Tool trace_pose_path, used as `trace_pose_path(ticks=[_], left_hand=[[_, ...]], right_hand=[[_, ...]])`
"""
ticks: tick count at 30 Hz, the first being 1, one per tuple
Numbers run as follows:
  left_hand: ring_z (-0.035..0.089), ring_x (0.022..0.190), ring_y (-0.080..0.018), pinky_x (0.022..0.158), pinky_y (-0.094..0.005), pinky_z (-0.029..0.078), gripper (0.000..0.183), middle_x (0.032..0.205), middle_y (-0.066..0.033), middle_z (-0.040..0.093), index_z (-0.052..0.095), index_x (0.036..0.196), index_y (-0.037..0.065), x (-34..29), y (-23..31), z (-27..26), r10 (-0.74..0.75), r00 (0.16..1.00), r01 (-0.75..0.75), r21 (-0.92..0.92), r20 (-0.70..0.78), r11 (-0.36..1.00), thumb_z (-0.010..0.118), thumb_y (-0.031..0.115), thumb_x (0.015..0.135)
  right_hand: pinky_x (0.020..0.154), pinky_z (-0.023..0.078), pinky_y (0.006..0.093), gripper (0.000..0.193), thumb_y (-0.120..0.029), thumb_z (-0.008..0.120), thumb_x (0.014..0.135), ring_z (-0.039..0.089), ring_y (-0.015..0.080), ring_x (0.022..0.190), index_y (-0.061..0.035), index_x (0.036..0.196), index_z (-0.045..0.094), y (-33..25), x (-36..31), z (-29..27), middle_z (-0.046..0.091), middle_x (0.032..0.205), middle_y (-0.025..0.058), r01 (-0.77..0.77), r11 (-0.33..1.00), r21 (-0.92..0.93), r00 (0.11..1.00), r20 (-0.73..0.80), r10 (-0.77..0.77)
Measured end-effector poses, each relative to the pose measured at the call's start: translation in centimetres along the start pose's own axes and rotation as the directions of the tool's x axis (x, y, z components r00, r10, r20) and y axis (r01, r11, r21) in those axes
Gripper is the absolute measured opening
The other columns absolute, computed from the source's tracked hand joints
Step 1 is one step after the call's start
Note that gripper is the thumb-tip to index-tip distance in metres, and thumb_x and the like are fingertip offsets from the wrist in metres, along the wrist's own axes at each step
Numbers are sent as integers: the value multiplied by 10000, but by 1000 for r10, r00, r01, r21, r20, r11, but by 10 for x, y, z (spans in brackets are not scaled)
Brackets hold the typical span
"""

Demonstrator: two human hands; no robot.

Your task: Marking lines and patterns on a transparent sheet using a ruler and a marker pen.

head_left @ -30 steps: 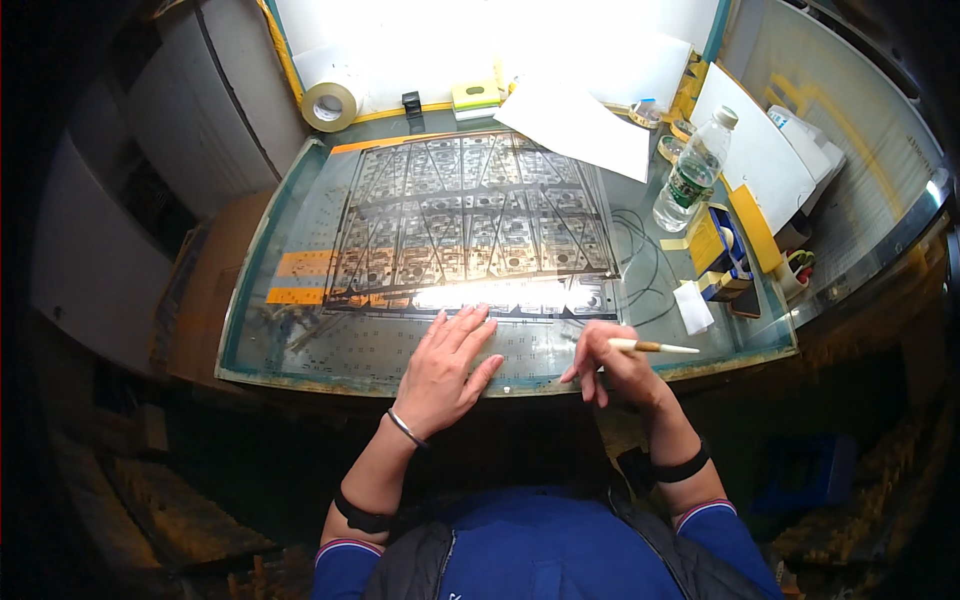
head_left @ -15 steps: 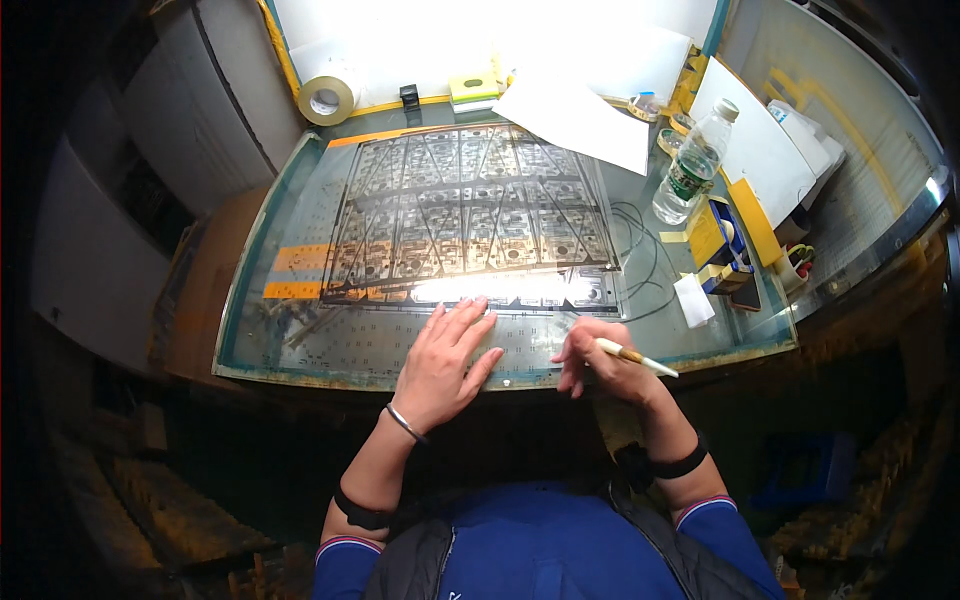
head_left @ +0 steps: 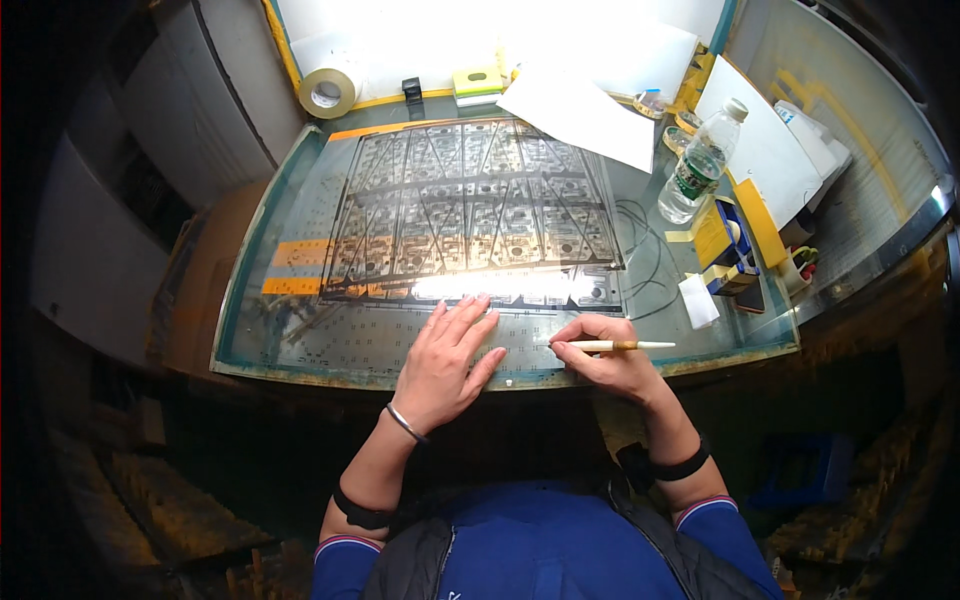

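Note:
A large film sheet [head_left: 440,184] with dark circuit-like patterns lies on the glass-topped table [head_left: 250,350]. My left hand [head_left: 447,350] rests flat at the sheet's near edge, fingers stretched out and holding nothing. To its right, my right hand [head_left: 608,362] pinches a slim pen-like tool [head_left: 640,345], cream-white with a brownish section near the fingers. The tool lies nearly level, its rear end pointing right. Its tip is close to the table's near part, too small to tell whether it touches.
At the back stand a tape roll [head_left: 328,93], a yellow-green block [head_left: 478,82] and white paper [head_left: 590,115]. Along the right are a plastic bottle [head_left: 700,170], a blue tape dispenser [head_left: 738,245], folded white paper [head_left: 698,301] and a thin dark cable [head_left: 655,262].
My right hand has turned the tool from a slant to nearly level and brought its fingers together toward the table. My left hand stays in place.

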State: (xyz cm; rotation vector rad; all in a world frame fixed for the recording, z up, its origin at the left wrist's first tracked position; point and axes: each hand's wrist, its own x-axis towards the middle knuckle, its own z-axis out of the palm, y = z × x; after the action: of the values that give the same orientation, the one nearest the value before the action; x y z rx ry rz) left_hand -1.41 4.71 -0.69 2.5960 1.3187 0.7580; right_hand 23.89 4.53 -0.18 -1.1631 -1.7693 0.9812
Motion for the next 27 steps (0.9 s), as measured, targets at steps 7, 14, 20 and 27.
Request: trace_pose_path(ticks=[7,14,20,27], left_hand=[[470,1350,-311,1156,-472,316,433,1417,-154,530,600,1289,50,0,1,0,7,1000,-7,11,-20,1000,609,331,959],[438,1384,-300,1169,-472,296,378,1454,-139,502,635,1295,135,2,2,-3,0,1000,0,-5,25,1000,618,304,957],[438,1384,-303,1167,-475,297,374,1453,-140,503,639,1295,146,2,3,-3,-5,1000,6,-8,26,1000,618,305,957],[443,1380,-305,1166,-474,301,375,1451,-138,506,640,1297,148,3,3,-4,-7,1000,7,-12,25,1000,621,300,955]], right_hand=[[600,469,238,105,-110,732,841,603,69,673,-14,883,718,11,0,-4,678,745,26,113,993,-40,992,68,-110],[613,475,244,104,-104,734,822,609,78,683,-11,861,707,7,0,-1,677,753,31,95,996,-7,995,43,-94],[605,508,280,86,-103,706,821,666,149,664,-20,844,706,5,1,-2,697,753,75,76,996,-43,997,22,-76],[607,507,275,93,-113,711,815,657,132,655,-24,842,710,9,1,-2,696,747,72,25,1000,-14,999,34,-24]])
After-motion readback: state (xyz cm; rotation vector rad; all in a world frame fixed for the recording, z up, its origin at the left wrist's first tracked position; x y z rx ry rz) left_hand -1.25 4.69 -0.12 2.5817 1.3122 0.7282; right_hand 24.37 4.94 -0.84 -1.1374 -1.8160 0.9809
